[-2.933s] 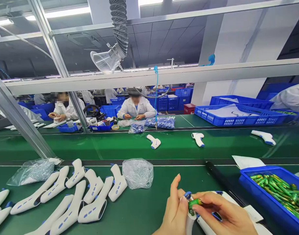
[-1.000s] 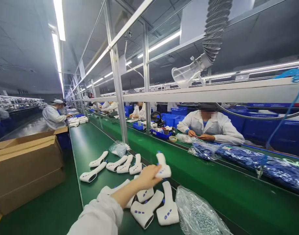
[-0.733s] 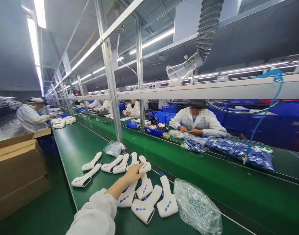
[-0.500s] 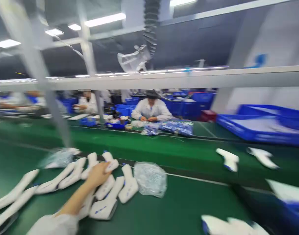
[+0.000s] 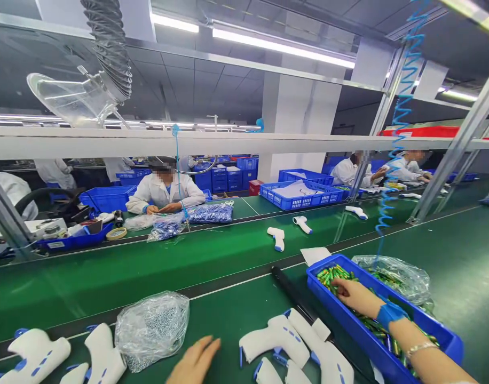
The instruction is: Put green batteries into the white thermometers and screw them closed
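Observation:
My right hand (image 5: 354,296), a blue band at its wrist, reaches into a long blue bin (image 5: 440,346). Its fingers are bent together at the green and gold batteries (image 5: 336,274); the fingertips are partly hidden among them. Low in the middle, my left hand (image 5: 196,362) is held over the green table, fingers stretched and holding nothing. To its right lie several white thermometer guns (image 5: 274,341) with blue parts. More thermometer guns (image 5: 38,354) rest at the left. Between these and my left hand sits a clear plastic bag (image 5: 152,328) of small metal parts.
A clear bag with batteries (image 5: 400,277) lies behind the bin. A black bar (image 5: 292,290) runs along the bin's near side. Two thermometer guns (image 5: 277,238) lie on the green belt (image 5: 228,256) beyond. A co-worker (image 5: 164,192) sits across it. A coiled blue hose (image 5: 400,117) hangs at right.
The view has swung right. My left hand has left the thermometer gun it was on among the left group. My right hand has come into view in the battery bin.

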{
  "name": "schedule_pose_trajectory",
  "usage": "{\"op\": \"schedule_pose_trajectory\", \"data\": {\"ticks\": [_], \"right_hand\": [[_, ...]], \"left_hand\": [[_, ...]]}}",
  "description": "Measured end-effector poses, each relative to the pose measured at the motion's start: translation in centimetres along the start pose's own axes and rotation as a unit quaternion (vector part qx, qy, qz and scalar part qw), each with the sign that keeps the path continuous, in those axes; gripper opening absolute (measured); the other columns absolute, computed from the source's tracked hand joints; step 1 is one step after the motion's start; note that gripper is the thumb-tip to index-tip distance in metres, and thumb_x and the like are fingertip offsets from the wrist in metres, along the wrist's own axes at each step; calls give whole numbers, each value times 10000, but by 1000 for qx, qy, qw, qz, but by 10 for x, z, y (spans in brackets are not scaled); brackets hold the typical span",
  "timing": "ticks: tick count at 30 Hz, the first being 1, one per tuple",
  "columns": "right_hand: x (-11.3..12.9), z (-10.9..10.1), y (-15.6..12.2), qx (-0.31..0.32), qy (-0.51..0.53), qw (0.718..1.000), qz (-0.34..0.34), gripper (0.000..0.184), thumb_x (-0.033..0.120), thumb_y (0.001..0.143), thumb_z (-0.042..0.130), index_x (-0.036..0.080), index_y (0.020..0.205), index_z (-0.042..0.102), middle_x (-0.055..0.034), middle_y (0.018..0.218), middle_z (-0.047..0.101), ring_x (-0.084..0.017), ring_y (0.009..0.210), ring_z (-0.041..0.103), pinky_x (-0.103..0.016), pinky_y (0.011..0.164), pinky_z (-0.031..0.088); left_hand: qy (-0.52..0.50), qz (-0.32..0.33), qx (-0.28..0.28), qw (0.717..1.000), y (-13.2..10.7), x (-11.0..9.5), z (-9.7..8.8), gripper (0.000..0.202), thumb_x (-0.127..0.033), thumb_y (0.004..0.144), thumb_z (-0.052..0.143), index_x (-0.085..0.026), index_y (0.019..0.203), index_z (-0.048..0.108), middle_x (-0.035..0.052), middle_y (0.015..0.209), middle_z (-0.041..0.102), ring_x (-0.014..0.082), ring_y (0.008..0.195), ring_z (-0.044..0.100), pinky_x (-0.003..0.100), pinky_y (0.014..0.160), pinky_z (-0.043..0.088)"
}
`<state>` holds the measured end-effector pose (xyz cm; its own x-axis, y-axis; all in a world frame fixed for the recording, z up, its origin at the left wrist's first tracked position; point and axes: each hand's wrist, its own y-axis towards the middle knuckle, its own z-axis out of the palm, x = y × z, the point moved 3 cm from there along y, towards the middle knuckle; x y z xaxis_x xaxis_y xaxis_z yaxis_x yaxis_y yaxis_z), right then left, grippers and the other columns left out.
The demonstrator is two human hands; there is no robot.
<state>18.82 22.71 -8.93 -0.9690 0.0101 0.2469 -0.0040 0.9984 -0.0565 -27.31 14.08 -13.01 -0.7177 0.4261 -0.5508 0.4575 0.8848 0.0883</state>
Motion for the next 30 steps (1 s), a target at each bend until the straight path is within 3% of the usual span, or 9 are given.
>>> {"op": "schedule_pose_trajectory", "data": {"ticks": [3, 5, 7, 9, 13, 17, 21, 25, 30], "right_hand": [[7, 4, 5, 29, -26, 999, -5, 97, 86, 907, 603, 105, 999, 577, 10, 728, 550, -174, 700, 574, -330, 726, 500], [8, 5, 5, 24, -41, 999, -18, 145, 73, 903, 601, 110, 1039, 567, -9, 801, 560, -188, 765, 573, -348, 758, 495], [10, 7, 4, 11, -50, 998, -46, 203, 51, 897, 594, 124, 1083, 554, -35, 925, 557, -204, 865, 556, -370, 816, 476], [12, 8, 5, -1, -56, 996, -72, 199, 38, 901, 575, 130, 1078, 559, -47, 988, 542, -210, 916, 538, -377, 847, 458], [15, 12, 7, -26, -66, 994, -81, 97, 69, 923, 560, 119, 1002, 582, -36, 903, 542, -203, 856, 545, -381, 815, 466], [16, 8, 1, -55, -46, 995, -76, 24, 136, 934, 575, 116, 941, 586, -29, 863, 540, -186, 782, 550, -355, 760, 481], [25, -11, -11, -127, 12, 988, -86, 197, 241, 918, 606, 124, 764, 569, -37, 853, 537, -201, 835, 526, -373, 795, 450], [72, -26, -32, -213, 135, 962, -102, 375, 454, 949, 420, 132, 865, 595, -76, 812, 544, -215, 758, 537, -357, 722, 475], [170, -15, -78, -196, 312, 916, -156, 546, 575, 937, 353, 122, 1172, 547, -75, 828, 586, -211, 699, 576, -266, 612, 522]], "left_hand": [[-14, 65, 21, 998, 41, -19, 51, 617, -313, 711, 655, -249, 1292, 458, 114, 1330, 449, 288, 1193, 459, 388, 965, 415], [-31, 112, -1, 993, 54, -17, 64, 538, -241, 722, 638, -243, 1245, 513, 107, 1274, 519, 265, 1151, 508, 352, 955, 429], [-59, 156, -60, 984, 56, -15, 56, 437, -233, 749, 620, -237, 1182, 561, 95, 1173, 606, 226, 1044, 592, 275, 888, 481], [-86, 178, -153, 968, 52, -19, 35, 317, -237, 795, 584, -236, 1112, 591, 74, 1027, 674, 183, 892, 650, 219, 783, 523], [-120, 193, -276, 934, 49, -46, -2, 131, -245, 849, 510, -227, 850, 640, 30, 763, 669, 165, 747, 631, 230, 695, 517], [-262, 81, -364, 890, 56, -59, -5, 330, -406, 894, 400, -209, 713, 593, 30, 760, 660, 189, 823, 628, 254, 723, 496], [-321, -24, -406, 855, 51, -56, -13, 434, -547, 850, 402, -196, 629, 531, -1, 613, 565, 151, 592, 547, 231, 540, 411], [-306, -36, -386, 869, 37, -60, -25, 432, -552, 842, 410, -193, 624, 512, -13, 551, 526, 130, 517, 488, 231, 484, 328], [-356, 2, -334, 873, 29, -77, -8, 341, -517, 877, 384, -198, 880, 506, -36, 566, 510, 100, 450, 447, 225, 467, 297]]}}
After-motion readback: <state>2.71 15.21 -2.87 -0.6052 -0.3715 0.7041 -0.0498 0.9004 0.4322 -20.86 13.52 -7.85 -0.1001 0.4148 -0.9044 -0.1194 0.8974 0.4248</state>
